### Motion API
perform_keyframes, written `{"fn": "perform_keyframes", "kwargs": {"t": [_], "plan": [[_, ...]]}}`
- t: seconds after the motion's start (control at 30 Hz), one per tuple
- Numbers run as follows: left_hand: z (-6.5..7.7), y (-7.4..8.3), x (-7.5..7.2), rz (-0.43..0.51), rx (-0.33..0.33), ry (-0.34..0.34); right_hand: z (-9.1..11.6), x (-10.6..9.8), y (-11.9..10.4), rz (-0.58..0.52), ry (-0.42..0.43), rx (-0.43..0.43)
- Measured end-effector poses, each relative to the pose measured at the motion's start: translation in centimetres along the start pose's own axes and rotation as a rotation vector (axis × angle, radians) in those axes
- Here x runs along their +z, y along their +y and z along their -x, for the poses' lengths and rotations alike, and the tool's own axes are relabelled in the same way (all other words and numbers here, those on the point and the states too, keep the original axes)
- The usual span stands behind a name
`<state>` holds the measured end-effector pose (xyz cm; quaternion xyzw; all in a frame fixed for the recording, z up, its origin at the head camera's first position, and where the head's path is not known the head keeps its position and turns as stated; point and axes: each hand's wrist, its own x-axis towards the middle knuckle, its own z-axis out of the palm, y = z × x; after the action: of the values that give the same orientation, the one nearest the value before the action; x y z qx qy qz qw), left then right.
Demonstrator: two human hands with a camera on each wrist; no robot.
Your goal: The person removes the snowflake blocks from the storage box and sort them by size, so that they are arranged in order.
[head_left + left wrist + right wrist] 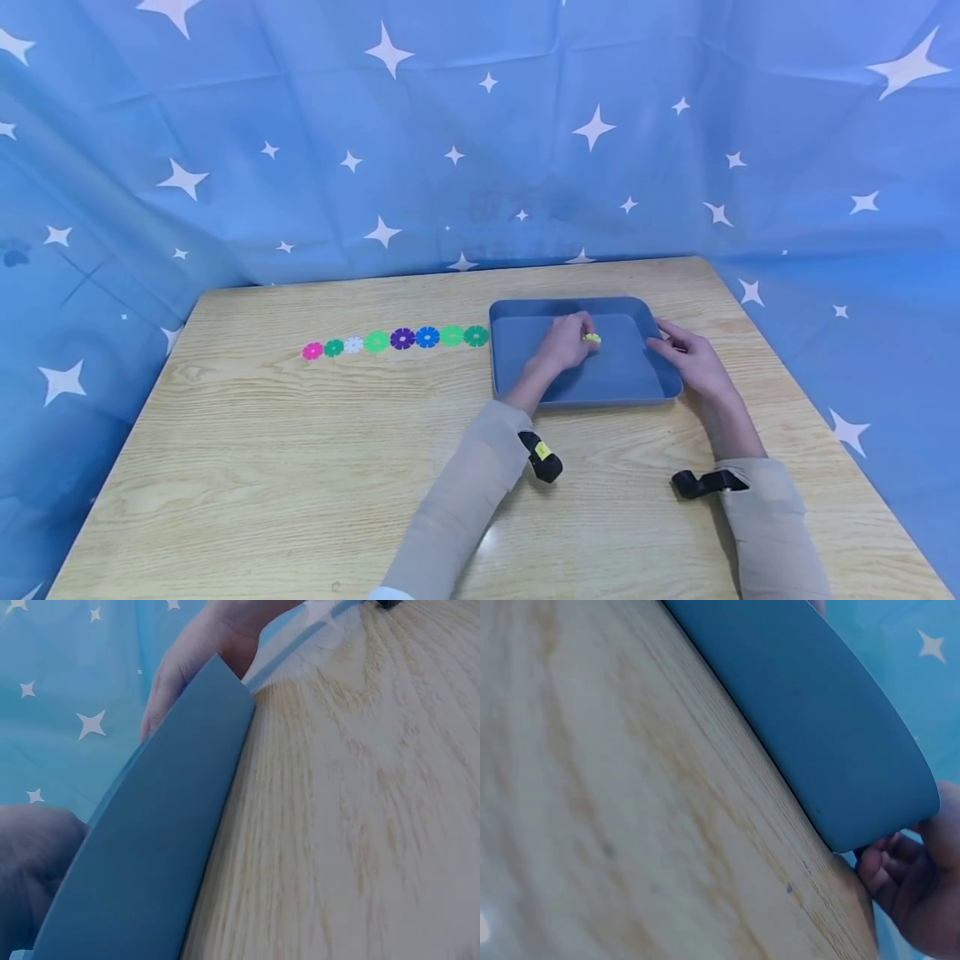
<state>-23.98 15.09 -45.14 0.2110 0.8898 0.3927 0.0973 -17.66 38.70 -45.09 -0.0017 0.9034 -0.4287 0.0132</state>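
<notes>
Inside the blue-grey tray [600, 403], my left hand [564, 343] pinches a small yellow notched disc [592, 338] between thumb and fingers. My right hand [693, 360] holds the tray's right side, thumb at the rim and fingers along the outside. The right wrist view shows that hand [922, 881] at the tray's rounded corner, fingers partly behind the wall. From the left wrist, the tray's front wall [150, 825] hides most of the left hand [36, 862] and the disc.
Left of the tray, several flower-shaped discs form a row on the wooden table [262, 467], from a pink disc [312, 351] to a green disc [476, 336] close by the tray. A blue star-patterned cloth [450, 200] hangs behind the table.
</notes>
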Motion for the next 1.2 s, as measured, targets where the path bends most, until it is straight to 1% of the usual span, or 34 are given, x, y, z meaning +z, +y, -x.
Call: {"fn": "perform_keyframes", "kwargs": {"t": [0.1, 0.2, 0.3, 0.4, 0.67, 0.77, 0.9, 1.03, 1.2], "plan": [[0.6, -0.4, -0.5, 0.088, 0.026, 0.002, -0.6, 0.2, 1.5, 0.019, 0.006, -0.003], [1.1, -0.9, -0.9, 0.179, 0.039, 0.021, -0.7, 0.2, 1.7, 0.029, 0.004, -0.004], [1.6, -1.3, -1.4, 0.242, 0.055, 0.039, -0.7, 0.1, 1.6, 0.028, 0.003, 0.003], [2.1, -1.8, -2.0, 0.278, 0.074, 0.049, -0.6, 0.0, 1.5, 0.031, 0.011, 0.01], [3.6, -3.0, -4.0, 0.338, 0.082, 0.071, -0.5, 0.0, 1.3, 0.028, 0.018, 0.016], [4.2, -3.5, -4.9, 0.379, 0.081, 0.081, -0.4, 0.0, 1.3, 0.024, 0.019, 0.014], [5.1, -3.9, -6.4, 0.451, 0.084, 0.095, -0.4, 0.1, 1.3, 0.019, 0.018, 0.006], [6.1, -4.2, -8.1, 0.52, 0.069, 0.118, -0.5, 0.2, 1.3, 0.016, 0.016, 0.007], [7.1, -5.2, -10.2, 0.553, 0.051, 0.171, -0.5, 0.3, 1.5, 0.01, 0.014, 0.012]]}}
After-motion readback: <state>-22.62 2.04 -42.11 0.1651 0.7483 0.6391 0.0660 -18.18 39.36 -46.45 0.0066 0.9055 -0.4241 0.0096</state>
